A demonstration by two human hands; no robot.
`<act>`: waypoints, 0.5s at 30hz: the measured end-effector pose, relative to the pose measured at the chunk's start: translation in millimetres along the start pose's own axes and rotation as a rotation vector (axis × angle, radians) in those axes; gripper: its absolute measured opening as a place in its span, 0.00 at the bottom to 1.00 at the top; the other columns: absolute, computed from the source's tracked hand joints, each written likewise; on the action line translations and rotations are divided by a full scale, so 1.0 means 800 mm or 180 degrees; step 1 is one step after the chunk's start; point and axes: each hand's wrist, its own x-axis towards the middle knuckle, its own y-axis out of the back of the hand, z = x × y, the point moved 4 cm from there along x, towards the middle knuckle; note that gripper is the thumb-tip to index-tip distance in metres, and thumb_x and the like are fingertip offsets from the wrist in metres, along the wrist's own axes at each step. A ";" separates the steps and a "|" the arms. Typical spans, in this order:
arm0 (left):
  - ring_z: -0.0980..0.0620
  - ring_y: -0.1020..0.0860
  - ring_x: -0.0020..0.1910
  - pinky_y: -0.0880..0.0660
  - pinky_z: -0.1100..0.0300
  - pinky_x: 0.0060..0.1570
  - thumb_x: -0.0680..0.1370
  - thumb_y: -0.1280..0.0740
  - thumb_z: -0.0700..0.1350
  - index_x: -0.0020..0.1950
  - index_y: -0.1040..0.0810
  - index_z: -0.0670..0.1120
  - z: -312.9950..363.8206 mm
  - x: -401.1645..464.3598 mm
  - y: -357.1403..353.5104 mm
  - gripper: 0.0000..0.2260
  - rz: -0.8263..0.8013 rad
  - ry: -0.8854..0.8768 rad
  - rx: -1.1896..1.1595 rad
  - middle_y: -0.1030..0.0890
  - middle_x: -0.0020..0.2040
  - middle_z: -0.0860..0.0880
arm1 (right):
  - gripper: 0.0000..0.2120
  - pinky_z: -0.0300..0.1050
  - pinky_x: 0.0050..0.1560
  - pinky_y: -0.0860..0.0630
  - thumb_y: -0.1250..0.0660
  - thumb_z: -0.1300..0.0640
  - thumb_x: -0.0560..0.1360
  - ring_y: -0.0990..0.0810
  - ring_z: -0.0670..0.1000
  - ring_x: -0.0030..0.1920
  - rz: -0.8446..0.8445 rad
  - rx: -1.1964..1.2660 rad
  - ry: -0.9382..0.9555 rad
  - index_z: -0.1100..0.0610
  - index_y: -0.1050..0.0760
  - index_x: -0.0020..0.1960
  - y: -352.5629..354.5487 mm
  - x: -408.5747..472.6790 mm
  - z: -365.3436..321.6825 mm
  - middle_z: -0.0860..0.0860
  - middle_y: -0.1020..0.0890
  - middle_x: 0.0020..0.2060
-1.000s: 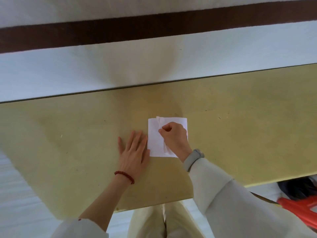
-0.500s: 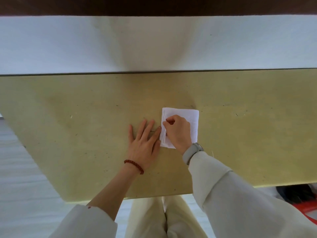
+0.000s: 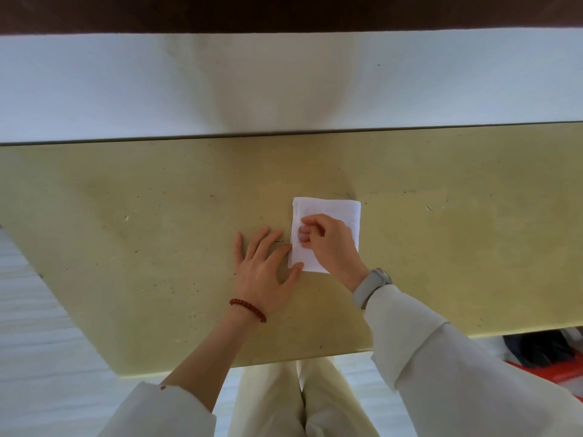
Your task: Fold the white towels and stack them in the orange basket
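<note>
A small folded white towel [image 3: 334, 211] lies flat on the yellow table [image 3: 126, 247], a little right of centre. My right hand [image 3: 331, 244] rests on top of it with fingers curled, pinching the towel near its left edge. My left hand [image 3: 266, 272] lies flat on the table just left of the towel, fingers spread, its thumb touching the towel's lower left corner. A corner of the orange basket [image 3: 568, 370] shows at the lower right, below the table edge.
The table's near edge runs just in front of my legs. A white wall rises behind the far edge. Something dark [image 3: 536, 348] sits on the floor beside the orange basket.
The towel went from a wider, loose fold to a neat narrower rectangle. My left hand slid right until it touches the towel's edge. The view tilted downward.
</note>
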 end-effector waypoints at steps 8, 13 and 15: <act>0.50 0.28 0.57 0.40 0.36 0.64 0.73 0.39 0.46 0.39 0.19 0.44 0.010 0.005 -0.009 0.11 0.0603 0.0171 0.0202 0.18 0.47 0.47 | 0.16 0.56 0.50 0.29 0.36 0.67 0.72 0.25 0.59 0.55 0.0390 -0.2569 0.2128 0.54 0.22 0.56 0.011 0.036 -0.014 0.55 0.22 0.56; 0.49 0.28 0.56 0.44 0.38 0.66 0.73 0.39 0.44 0.39 0.19 0.44 -0.007 0.013 -0.001 0.10 0.0713 0.0147 0.0458 0.18 0.47 0.47 | 0.09 0.51 0.45 0.31 0.34 0.64 0.72 0.23 0.58 0.47 0.0319 -0.2977 0.2314 0.55 0.20 0.49 0.017 0.050 -0.015 0.54 0.21 0.47; 0.49 0.29 0.57 0.44 0.36 0.65 0.73 0.39 0.44 0.39 0.19 0.45 -0.016 0.020 0.007 0.10 0.0732 0.0180 0.0578 0.18 0.47 0.47 | 0.06 0.48 0.43 0.33 0.37 0.62 0.74 0.24 0.58 0.45 0.0233 -0.3049 0.2311 0.58 0.22 0.47 0.021 0.051 -0.018 0.55 0.22 0.46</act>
